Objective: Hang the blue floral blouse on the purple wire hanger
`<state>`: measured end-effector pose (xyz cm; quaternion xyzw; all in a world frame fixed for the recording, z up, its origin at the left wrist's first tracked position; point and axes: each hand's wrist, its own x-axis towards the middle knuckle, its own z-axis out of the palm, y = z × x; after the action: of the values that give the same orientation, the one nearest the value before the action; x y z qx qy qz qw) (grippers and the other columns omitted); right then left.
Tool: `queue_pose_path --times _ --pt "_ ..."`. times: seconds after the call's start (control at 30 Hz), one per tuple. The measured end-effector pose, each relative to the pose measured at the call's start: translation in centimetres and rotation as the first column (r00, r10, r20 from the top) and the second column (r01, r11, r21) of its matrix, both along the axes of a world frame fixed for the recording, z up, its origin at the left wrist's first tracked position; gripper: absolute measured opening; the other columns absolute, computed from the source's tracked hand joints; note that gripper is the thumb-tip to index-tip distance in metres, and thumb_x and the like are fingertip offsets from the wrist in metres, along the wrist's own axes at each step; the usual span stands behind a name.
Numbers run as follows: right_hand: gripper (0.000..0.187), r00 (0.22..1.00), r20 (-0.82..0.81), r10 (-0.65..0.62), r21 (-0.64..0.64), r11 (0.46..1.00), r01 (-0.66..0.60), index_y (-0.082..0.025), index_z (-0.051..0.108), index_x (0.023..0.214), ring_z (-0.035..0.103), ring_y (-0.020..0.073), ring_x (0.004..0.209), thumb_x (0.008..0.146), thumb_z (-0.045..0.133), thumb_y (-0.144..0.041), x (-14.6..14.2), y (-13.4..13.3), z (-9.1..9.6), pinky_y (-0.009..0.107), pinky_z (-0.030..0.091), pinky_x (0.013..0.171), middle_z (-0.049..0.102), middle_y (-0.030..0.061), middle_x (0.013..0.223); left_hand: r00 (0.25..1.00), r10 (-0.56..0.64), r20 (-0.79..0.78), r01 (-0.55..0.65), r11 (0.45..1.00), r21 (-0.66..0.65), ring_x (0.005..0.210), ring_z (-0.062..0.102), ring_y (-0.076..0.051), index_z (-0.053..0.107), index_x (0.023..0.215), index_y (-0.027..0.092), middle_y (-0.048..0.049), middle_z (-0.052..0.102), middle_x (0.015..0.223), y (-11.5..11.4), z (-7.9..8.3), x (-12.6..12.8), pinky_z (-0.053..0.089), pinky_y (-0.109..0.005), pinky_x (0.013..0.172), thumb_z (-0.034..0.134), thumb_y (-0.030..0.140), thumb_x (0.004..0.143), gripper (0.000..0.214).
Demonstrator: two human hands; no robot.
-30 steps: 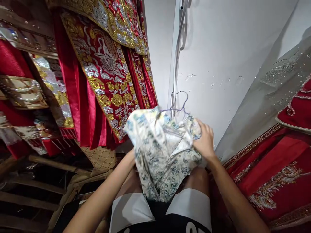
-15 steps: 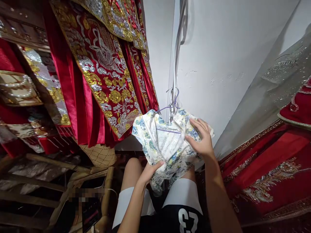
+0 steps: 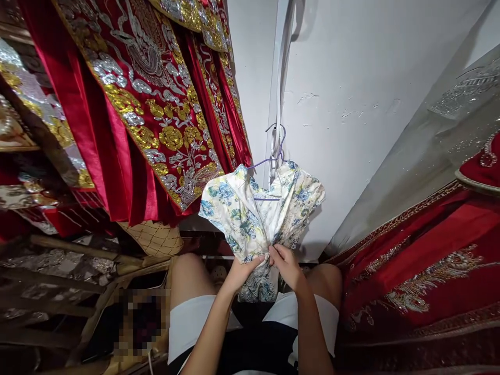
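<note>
Two closed grips at the waist of the floral garment [image 3: 242, 213]: left hand [image 3: 241, 274] with thumb over the cloth, right hand [image 3: 287, 266] pinching the front edge between thumb and forefinger. What sits under the fingertips is hidden; we cannot tell if there's a fastening. We'd do best steadying with the left and making small right-hand pulls, leaving the gathers flat. Above, the purple hanger [image 3: 261, 162] carries the shoulders before the white wall [image 3: 344, 67]; the red embroidered skirt [image 3: 167, 138] hangs near, so avoid snagging sequins.
</note>
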<state>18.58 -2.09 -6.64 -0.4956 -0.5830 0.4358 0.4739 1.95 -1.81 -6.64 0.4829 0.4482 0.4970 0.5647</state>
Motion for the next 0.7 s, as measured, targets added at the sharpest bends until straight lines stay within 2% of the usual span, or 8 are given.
queue_pose_path --times 0.13,0.3,0.33,0.4,0.47,0.53,0.6,0.7 --pt "0.064 0.994 -0.095 -0.045 -0.117 0.993 0.034 -0.022 0.054 0.072 0.042 0.0136 0.05 0.083 0.045 -0.084 -0.2 -0.5 -0.2 0.03 0.035 0.055 0.056 -0.0013 0.057 1.0 -0.018 0.005 0.018 1.0 -0.006 0.117 0.065 -0.032 0.068 0.113 0.014 -0.0153 0.072 0.123 0.0 -0.1 0.4 0.043 -0.047 0.112 0.083 0.046 0.068 0.057" --pt "0.059 0.97 -0.223 -0.097 -0.171 0.983 0.059 -0.022 0.055 0.069 0.034 0.0114 0.047 0.072 0.063 -0.081 -0.6 -0.5 0.1 0.028 0.026 0.048 0.048 -0.0039 0.052 1.0 -0.017 0.0 0.017 1.0 -0.001 0.122 0.062 -0.033 0.067 0.114 0.016 -0.0143 0.071 0.121 0.8 -1.1 0.4 0.04 -0.049 0.114 0.083 0.045 0.068 0.057" --pt "0.057 0.965 -0.234 -0.117 -0.183 0.98 0.074 -0.022 0.055 0.067 0.033 0.0113 0.047 0.071 0.065 -0.078 -0.5 -0.4 0.1 0.028 0.025 0.048 0.047 -0.0041 0.051 0.999 0.027 -0.017 -0.027 1.0 0.005 0.123 0.061 -0.034 0.066 0.113 0.015 -0.0149 0.071 0.119 1.1 -1.5 0.3 0.04 -0.049 0.113 0.081 0.047 0.069 0.056" --pt "0.053 0.958 -0.244 -0.15 -0.201 0.974 0.102 -0.022 0.053 0.065 0.034 0.0116 0.048 0.071 0.067 -0.073 -0.2 -0.4 0.3 0.028 0.025 0.049 0.045 -0.0041 0.05 0.975 0.208 -0.084 -0.205 0.978 0.042 0.126 0.058 -0.036 0.062 0.117 0.015 -0.0168 0.067 0.122 1.6 -2.5 0.1 0.041 -0.051 0.111 0.077 0.049 0.073 0.058" --pt "0.051 0.959 -0.239 -0.153 -0.215 0.971 0.101 -0.023 0.049 0.06 0.035 0.012 0.05 0.07 0.069 -0.069 -0.1 -0.5 0.3 0.028 0.026 0.05 0.043 -0.004 0.05 0.878 0.446 -0.174 -0.425 0.894 0.143 0.133 0.05 -0.036 0.051 0.13 0.016 -0.0197 0.056 0.135 1.7 -3.7 0.2 0.04 -0.053 0.111 0.072 0.049 0.079 0.064" --pt "0.049 0.967 -0.219 -0.129 -0.225 0.971 0.078 -0.023 0.045 0.057 0.034 0.0119 0.05 0.072 0.068 -0.064 -0.2 -0.5 0.2 0.028 0.026 0.051 0.041 -0.0041 0.049 0.763 0.602 -0.235 -0.526 0.79 0.316 0.141 0.04 -0.035 0.039 0.14 0.018 -0.0215 0.042 0.146 1.2 -4.6 0.7 0.034 -0.053 0.115 0.066 0.044 0.085 0.067" --pt "0.047 0.976 -0.193 -0.096 -0.223 0.973 0.051 -0.023 0.044 0.056 0.034 0.0117 0.05 0.075 0.066 -0.06 -0.6 -0.5 0.0 0.028 0.026 0.051 0.04 -0.0044 0.048 0.723 0.643 -0.254 -0.481 0.732 0.482 0.145 0.033 -0.034 0.035 0.142 0.02 -0.0214 0.035 0.151 0.2 -5.3 1.6 0.03 -0.052 0.118 0.064 0.039 0.088 0.064" --pt "0.043 0.982 -0.185 -0.046 -0.202 0.979 0.008 -0.022 0.047 0.057 0.036 0.0121 0.049 0.079 0.063 -0.055 -1.2 -0.5 -0.3 0.028 0.027 0.052 0.042 -0.0042 0.046 0.787 0.54 -0.297 -0.28 0.742 0.608 0.139 0.042 -0.033 0.044 0.135 0.021 -0.018 0.046 0.142 -1.1 -5.6 3.1 0.032 -0.051 0.116 0.061 0.033 0.089 0.05"
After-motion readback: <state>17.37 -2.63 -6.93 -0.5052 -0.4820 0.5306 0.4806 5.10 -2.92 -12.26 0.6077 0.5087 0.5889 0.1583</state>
